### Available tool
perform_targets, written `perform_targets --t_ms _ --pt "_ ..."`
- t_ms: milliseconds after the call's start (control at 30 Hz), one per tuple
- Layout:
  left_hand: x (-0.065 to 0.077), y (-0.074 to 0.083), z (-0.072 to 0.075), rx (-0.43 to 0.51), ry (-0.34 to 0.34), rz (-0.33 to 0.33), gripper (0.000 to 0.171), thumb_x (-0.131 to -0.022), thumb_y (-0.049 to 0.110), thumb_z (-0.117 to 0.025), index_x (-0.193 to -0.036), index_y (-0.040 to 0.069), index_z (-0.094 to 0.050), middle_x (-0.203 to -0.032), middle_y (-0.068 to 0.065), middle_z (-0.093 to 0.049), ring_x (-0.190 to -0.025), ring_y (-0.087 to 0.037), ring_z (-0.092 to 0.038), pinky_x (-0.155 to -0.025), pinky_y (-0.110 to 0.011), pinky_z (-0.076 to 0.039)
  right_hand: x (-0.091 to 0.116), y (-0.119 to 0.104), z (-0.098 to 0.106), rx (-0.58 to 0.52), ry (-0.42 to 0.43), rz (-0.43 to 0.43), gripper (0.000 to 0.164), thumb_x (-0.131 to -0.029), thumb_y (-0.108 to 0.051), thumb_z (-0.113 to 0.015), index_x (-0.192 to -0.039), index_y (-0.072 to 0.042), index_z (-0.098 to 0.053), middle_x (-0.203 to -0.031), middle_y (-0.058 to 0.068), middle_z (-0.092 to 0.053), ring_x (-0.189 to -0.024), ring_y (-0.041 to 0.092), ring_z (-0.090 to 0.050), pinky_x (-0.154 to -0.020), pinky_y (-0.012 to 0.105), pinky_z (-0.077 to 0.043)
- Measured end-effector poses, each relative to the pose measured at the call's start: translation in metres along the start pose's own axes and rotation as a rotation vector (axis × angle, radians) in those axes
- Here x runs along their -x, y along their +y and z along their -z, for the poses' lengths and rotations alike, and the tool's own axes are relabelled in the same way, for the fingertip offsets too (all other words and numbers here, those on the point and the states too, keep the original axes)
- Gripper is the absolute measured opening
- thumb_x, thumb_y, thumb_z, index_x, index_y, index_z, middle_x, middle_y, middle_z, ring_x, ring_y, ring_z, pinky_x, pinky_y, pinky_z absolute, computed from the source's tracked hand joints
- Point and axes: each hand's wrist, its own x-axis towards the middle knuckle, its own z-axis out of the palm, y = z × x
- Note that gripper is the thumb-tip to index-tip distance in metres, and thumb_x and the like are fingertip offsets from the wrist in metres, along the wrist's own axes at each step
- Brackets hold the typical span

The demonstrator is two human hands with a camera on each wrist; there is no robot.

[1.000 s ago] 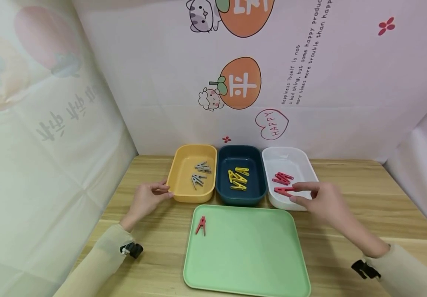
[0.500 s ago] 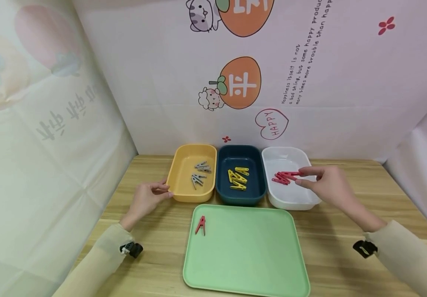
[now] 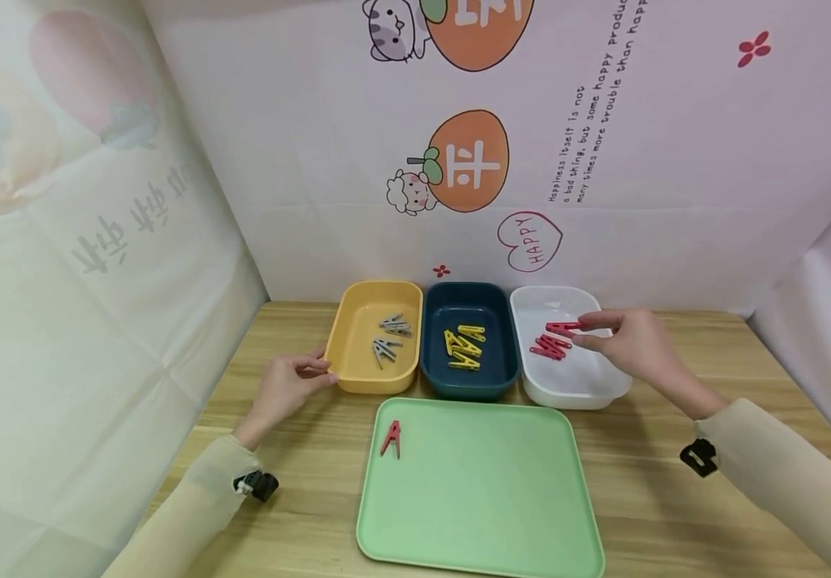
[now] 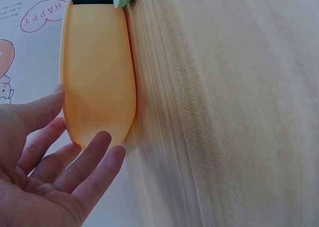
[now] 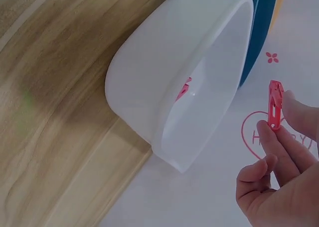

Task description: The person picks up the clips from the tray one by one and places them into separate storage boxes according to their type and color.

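Between the thumb and fingertips of my right hand (image 3: 635, 341) is a red clothespin (image 5: 275, 105), held above the white bin (image 5: 144, 62). Several more red clothespins (image 3: 550, 348) lie in that bin. My left hand (image 3: 283, 392) is at the left end of the yellow bin (image 4: 99, 62). Its fingers are loosely spread, and the thumb touches the rim in the left wrist view. Grey clothespins (image 3: 386, 350) lie inside the yellow bin. A single red clothespin (image 3: 392, 439) lies on the green tray (image 3: 483, 490), near its far left corner.
A dark blue bin (image 3: 470, 297) with several yellow clothespins (image 3: 464, 348) stands between the yellow and white bins. Behind the row rises a printed white cloth (image 3: 328, 160). The wooden table (image 3: 664, 482) extends on both sides of the tray.
The right hand has moved up and away over the white bin, carrying the pinched red clothespin from the near end to beyond the pile. My left hand has stayed put.
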Motion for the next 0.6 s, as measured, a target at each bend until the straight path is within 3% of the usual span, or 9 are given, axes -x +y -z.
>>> perform_targets --t_ms 333,600 --pt "0.0 -0.002 0.0 0.005 -0.003 -0.036 0.027 -0.086 0.012 -0.09 -0.107 -0.003 -0.08 -0.134 -0.018 -0.068 -0.105 -0.034 -0.075 -0.085 -0.038 -0.062 -0.015 0.01 -0.01 -0.008 -0.118 -0.027 0.041 -0.095 -0.023 -0.081 -0.125 0.004 -0.074 -0.118 0.022 -0.075 -0.118 0.047 -0.062 -0.086 0.054 -0.059" --pt "-0.001 -0.003 0.001 0.019 -0.006 -0.05 0.027 -0.087 0.012 -0.089 -0.107 -0.003 -0.08 -0.135 -0.019 -0.067 -0.105 -0.034 -0.075 -0.082 -0.033 -0.062 -0.024 0.019 -0.016 0.018 -0.138 0.012 0.039 -0.091 -0.02 -0.083 -0.118 0.007 -0.076 -0.108 0.02 -0.078 -0.113 0.047 -0.064 -0.089 0.058 -0.052"
